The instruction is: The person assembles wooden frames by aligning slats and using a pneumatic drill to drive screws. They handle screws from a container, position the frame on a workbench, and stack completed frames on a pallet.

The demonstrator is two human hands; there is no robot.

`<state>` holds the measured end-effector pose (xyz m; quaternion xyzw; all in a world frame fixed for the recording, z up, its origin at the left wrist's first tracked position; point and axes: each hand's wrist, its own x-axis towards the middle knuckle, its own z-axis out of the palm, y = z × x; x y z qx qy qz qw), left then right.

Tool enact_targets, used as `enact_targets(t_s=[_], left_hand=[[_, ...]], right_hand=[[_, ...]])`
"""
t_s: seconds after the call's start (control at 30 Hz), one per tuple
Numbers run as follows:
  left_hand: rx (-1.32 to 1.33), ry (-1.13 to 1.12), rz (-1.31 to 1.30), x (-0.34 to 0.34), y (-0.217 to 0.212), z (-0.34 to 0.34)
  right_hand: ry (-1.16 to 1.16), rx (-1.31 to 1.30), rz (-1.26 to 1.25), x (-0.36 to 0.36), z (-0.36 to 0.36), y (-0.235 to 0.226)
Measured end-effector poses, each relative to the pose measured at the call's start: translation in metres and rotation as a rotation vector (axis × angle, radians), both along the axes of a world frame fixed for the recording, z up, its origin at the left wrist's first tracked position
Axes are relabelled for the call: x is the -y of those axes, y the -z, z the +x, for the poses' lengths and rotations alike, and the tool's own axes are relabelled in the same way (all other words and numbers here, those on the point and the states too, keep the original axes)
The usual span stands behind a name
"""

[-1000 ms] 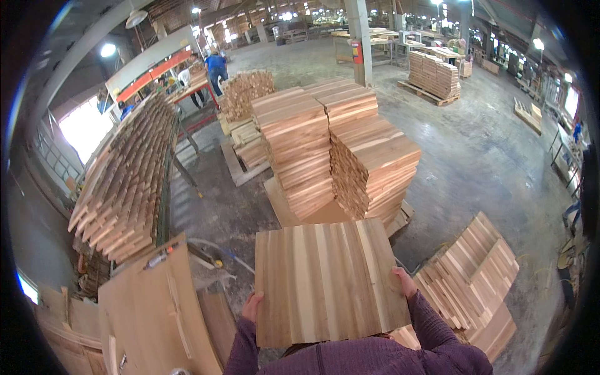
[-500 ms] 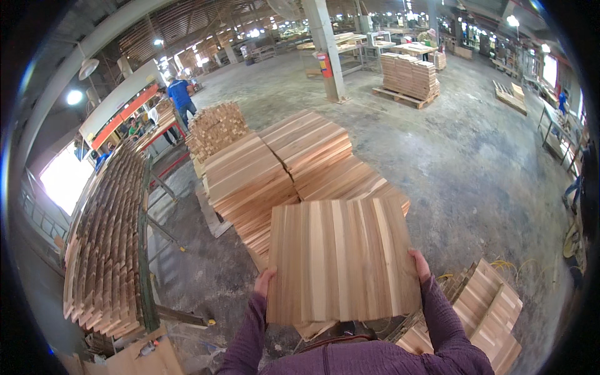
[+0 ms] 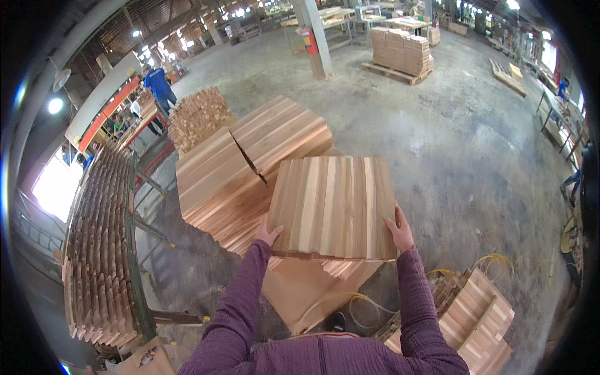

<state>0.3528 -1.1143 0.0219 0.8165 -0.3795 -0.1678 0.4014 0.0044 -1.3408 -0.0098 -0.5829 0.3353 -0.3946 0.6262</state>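
Between my hands is a square striped wood panel [image 3: 334, 206], held nearly level over the front right part of the stacked panels. My left hand [image 3: 269, 234] grips its left edge near the front corner, thumb on top. At the opposite edge my right hand [image 3: 400, 230] is closed round it, also with the thumb above. Behind and to the left stand the stacks of panels [image 3: 219, 172], with a dark gap between two of them. The held panel hides most of the stack beneath it. A flat brown sheet [image 3: 290, 294] shows below its front edge.
On the left, a long rack carries overlapping wood strips [image 3: 103, 250]. More panels [image 3: 478, 312] lie at lower right beside a yellow hose [image 3: 497, 259]. A bundle of sticks [image 3: 200, 119] stands behind the stacks. Farther off are a pillar [image 3: 312, 44], a loaded pallet [image 3: 400, 56] and a person in blue [image 3: 157, 84].
Both hands have carried the panel forward, away from my body and over the front right stack. My arms are more stretched out, and the view has shifted slightly.
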Motion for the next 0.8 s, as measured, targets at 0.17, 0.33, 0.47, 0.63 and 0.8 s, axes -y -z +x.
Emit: enact_targets(t_s=[0.17,0.33,0.47,0.63,0.8], left_hand=[[-0.074,0.037,-0.048,-0.014,-0.004,0.007],[-0.127,-0.039,-0.026,-0.007,-0.009,-0.016],[-0.055,-0.052,-0.012,-0.032,-0.004,-0.020],[-0.056,-0.019,-0.049,-0.058,-0.001,-0.040],[-0.118,-0.025,-0.121,-0.132,0.013,-0.072]], right_hand=[[-0.037,0.112,0.098,-0.004,0.007,-0.005],[0.034,0.045,0.123,-0.006,-0.003,-0.016],[0.048,-0.054,0.151,-0.021,-0.003,-0.036],[0.118,-0.086,0.108,-0.040,-0.036,-0.007],[0.027,-0.043,0.217,-0.118,-0.069,-0.005]])
